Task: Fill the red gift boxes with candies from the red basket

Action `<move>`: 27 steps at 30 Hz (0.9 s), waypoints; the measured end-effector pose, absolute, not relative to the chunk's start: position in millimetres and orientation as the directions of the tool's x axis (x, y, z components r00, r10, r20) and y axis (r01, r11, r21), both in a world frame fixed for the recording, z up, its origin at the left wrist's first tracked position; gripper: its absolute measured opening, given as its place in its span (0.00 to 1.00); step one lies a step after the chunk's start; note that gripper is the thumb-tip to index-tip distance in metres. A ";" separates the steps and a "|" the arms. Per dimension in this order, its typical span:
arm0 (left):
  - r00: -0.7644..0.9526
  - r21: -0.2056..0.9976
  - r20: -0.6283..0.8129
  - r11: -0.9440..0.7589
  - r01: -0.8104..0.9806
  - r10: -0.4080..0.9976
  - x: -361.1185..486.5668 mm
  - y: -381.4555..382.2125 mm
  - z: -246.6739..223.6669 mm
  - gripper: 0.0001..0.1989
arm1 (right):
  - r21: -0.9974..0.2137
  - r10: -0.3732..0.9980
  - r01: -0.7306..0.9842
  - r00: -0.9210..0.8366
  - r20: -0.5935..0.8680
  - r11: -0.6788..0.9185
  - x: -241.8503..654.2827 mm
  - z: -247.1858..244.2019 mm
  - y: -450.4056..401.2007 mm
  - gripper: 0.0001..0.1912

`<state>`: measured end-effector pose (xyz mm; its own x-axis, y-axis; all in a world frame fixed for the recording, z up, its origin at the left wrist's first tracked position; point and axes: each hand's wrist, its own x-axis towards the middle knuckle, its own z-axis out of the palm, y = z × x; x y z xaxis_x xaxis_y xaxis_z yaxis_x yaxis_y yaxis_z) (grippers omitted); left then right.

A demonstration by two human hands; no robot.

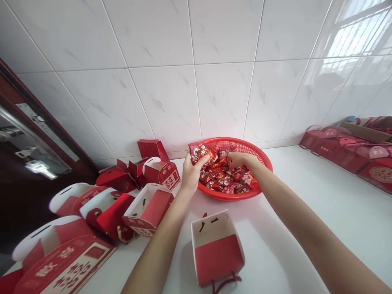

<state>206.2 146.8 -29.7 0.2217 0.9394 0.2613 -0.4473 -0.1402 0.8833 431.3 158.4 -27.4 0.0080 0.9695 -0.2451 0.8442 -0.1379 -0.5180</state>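
My left hand [192,170] is closed around several wrapped candies [202,152] in red and pink packaging, held over the left rim of a red plastic basket [266,161]. Inside the basket lies a pile of red candies [225,177]. Reaching in from the right, my right hand [240,160] has its fingers bent down among the candies; whatever they pinch is hidden. Nearer me, between my forearms, stands an open red and white gift box [219,257] with a dark red cord at its front.
Several open red gift boxes [148,208] crowd the left side of the white counter [275,253]. Closed red boxes [346,155] stand in a row at right, beside an open carton [364,128]. A tiled wall [226,94] rises behind; a dark door [33,163] is at left.
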 end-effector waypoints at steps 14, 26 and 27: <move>0.226 0.886 0.272 -0.152 -0.438 0.935 206.1 146.3 -30.8 0.21 | -0.551 0.971 0.829 -0.045 -0.237 -0.096 409.0 -40.2 164.9 0.12; 0.236 0.884 0.295 -0.171 -0.436 0.926 205.3 149.1 -35.6 0.24 | -0.887 0.984 0.424 -0.079 0.162 0.180 405.5 -5.5 155.1 0.12; 0.234 0.882 0.300 -0.175 -0.439 0.925 205.3 149.5 -36.0 0.24 | -0.901 0.982 0.390 -0.074 0.175 0.190 406.1 -5.4 156.0 0.12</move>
<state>205.3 149.5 -36.0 0.2341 0.9248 0.2999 -0.4386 -0.1748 0.8815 406.1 156.0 -5.4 -0.0741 0.9817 0.1752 0.3897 0.1902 -0.9011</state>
